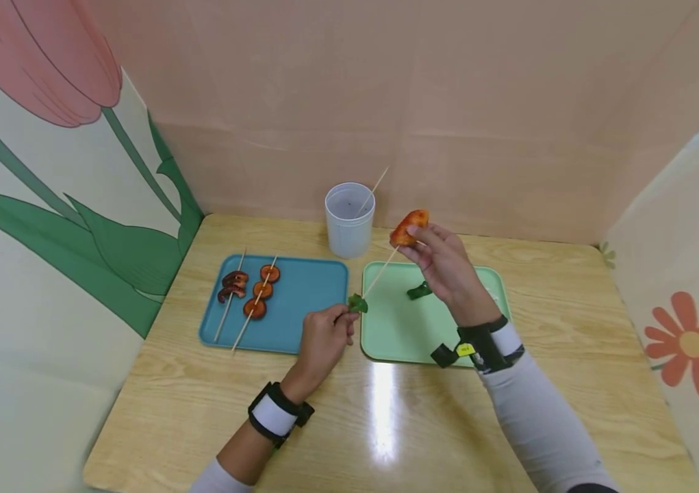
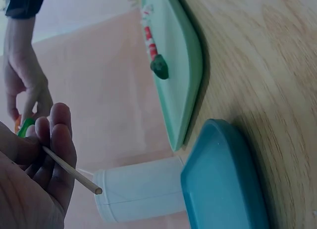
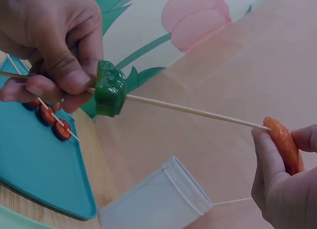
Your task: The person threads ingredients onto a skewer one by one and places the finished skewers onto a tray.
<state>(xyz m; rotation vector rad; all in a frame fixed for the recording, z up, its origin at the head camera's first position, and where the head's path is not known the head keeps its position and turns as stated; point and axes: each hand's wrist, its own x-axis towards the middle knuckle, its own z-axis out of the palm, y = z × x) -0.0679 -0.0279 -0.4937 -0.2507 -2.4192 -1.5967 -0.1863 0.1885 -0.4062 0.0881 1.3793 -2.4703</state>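
My left hand [image 1: 326, 337] pinches a thin wooden skewer [image 3: 193, 110] between thumb and fingers. A glossy green pepper piece [image 3: 110, 88] is threaded on it just beyond those fingertips. The skewer's blunt end [image 2: 98, 190] sticks out behind the hand in the left wrist view. My right hand [image 1: 448, 274] holds an orange-red food piece [image 1: 409, 228] between thumb and fingers, over the green tray [image 1: 395, 342]. In the right wrist view the skewer's far tip meets this piece; how deep it goes in is hidden.
Another green pepper piece [image 1: 420, 290] lies on the green tray, with red-and-white pieces [image 2: 150, 38] beside it. The blue tray [image 1: 312, 294] at left bears a skewer of sausage-like slices [image 1: 263, 290] and one of reddish-brown pieces [image 1: 233, 285]. Behind stands a white cup [image 1: 350, 236] with a skewer inside.
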